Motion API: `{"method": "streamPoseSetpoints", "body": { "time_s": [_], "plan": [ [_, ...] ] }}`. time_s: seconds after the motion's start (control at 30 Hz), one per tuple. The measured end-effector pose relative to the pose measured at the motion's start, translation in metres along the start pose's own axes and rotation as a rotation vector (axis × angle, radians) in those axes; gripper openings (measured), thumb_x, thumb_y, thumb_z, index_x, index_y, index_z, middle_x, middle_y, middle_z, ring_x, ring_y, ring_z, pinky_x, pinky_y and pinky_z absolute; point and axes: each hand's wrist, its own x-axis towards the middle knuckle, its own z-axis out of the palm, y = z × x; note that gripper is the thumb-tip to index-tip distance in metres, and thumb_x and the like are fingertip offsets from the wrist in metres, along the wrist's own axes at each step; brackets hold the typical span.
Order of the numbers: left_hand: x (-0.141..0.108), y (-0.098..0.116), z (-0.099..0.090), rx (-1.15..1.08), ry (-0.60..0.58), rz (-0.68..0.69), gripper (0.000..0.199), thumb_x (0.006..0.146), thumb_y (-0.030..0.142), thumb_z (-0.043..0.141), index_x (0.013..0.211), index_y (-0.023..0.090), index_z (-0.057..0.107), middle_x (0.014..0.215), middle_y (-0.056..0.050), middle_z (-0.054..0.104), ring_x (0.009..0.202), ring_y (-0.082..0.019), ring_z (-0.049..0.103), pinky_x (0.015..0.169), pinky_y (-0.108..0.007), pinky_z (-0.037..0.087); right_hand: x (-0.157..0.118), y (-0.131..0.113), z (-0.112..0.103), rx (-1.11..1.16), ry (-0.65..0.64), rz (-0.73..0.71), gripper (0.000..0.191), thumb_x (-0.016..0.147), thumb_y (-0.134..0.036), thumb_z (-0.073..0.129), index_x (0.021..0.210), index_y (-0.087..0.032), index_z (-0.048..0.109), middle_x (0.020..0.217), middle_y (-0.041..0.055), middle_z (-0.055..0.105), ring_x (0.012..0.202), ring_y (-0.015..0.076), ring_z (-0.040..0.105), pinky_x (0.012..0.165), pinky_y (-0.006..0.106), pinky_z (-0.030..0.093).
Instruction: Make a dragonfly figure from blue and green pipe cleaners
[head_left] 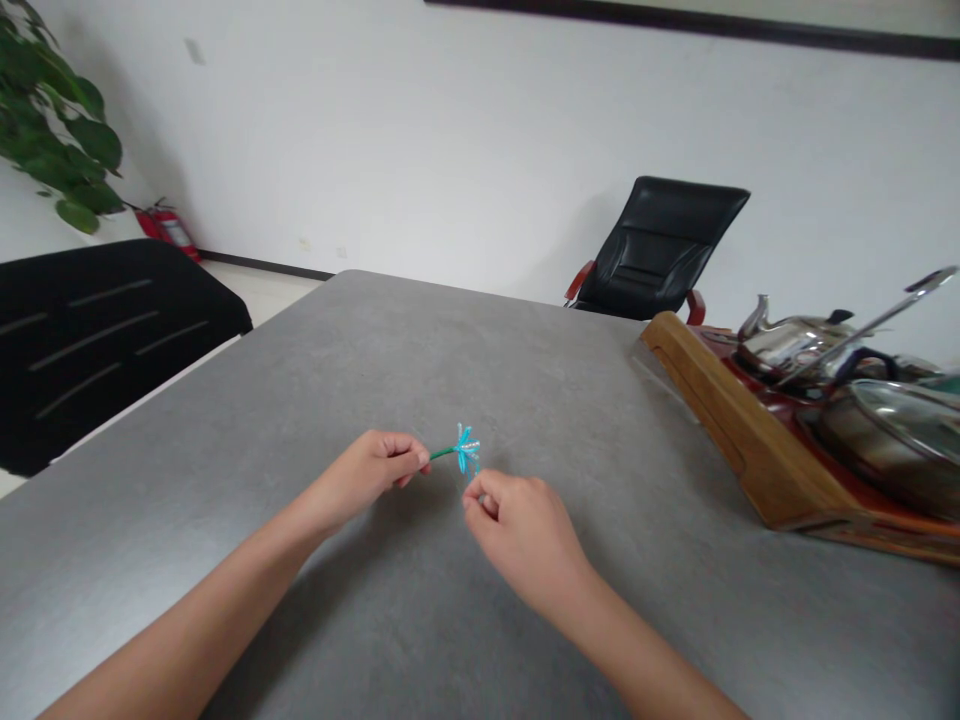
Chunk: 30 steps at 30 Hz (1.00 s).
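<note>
A small flower (pixel 466 449) with light-blue and clear, bead-like petals is held above the grey table, its head pointing right. My left hand (pixel 384 463) pinches the flower's green stem (pixel 442 453) between thumb and fingers. Just right of and below the flower head, my right hand (pixel 517 510) has its thumb and fingertips pinched together at the lower petals. The tip of one blue petal reaches those fingertips, and the exact grip is too small to make out fully.
The grey table (pixel 450 330) spreads around my hands. On the right stands a wooden tea tray (pixel 720 430) with a steel kettle (pixel 799 345) and a glass-lidded pot (pixel 900 440). A black chair (pixel 660 245) is behind the table, another chair (pixel 112 340) at left.
</note>
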Motion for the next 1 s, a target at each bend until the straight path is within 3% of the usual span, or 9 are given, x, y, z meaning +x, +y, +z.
{"method": "streamPoseSetpoints", "body": {
  "time_s": [0.2,0.4,0.77,1.0],
  "plan": [
    [-0.003,0.007,-0.003,-0.032,0.007,-0.049,0.029,0.077,0.041,0.052,0.073,0.013,0.059,0.053,0.007,0.036,0.047,-0.007,0.024,0.044,-0.021,0.015,0.007,0.015,0.012,0.264,-0.147,0.096,0.018,0.079,-0.016,0.050,0.067,-0.018,0.062,0.053,-0.0012,0.060,0.048,0.0101,0.052,0.048,0.021,0.028],
    [-0.004,0.005,-0.004,-0.100,-0.050,-0.045,0.027,0.079,0.039,0.052,0.075,0.014,0.059,0.054,0.007,0.035,0.046,-0.006,0.023,0.044,-0.021,0.015,0.021,0.038,0.029,0.571,-0.238,0.162,0.010,0.078,-0.017,0.053,0.070,-0.016,0.059,0.052,-0.0045,0.050,0.047,0.0086,0.048,0.047,0.019,0.033],
    [-0.005,0.003,-0.001,-0.129,-0.139,-0.033,0.027,0.080,0.039,0.053,0.074,0.014,0.059,0.054,0.007,0.038,0.046,-0.006,0.024,0.044,-0.020,0.014,0.027,0.045,0.031,0.670,-0.277,0.126,0.012,0.074,-0.020,0.055,0.063,-0.017,0.052,0.051,-0.0067,0.040,0.045,0.0078,0.033,0.046,0.021,0.024],
    [-0.007,0.008,0.000,-0.110,-0.271,-0.004,0.027,0.080,0.037,0.053,0.072,0.013,0.061,0.051,0.007,0.038,0.047,-0.007,0.026,0.045,-0.021,0.017,0.033,0.054,0.035,0.816,-0.312,0.124,0.013,0.066,-0.019,0.056,0.056,-0.018,0.048,0.047,-0.0076,0.036,0.045,0.0073,0.029,0.046,0.021,0.023]
  ]
}}
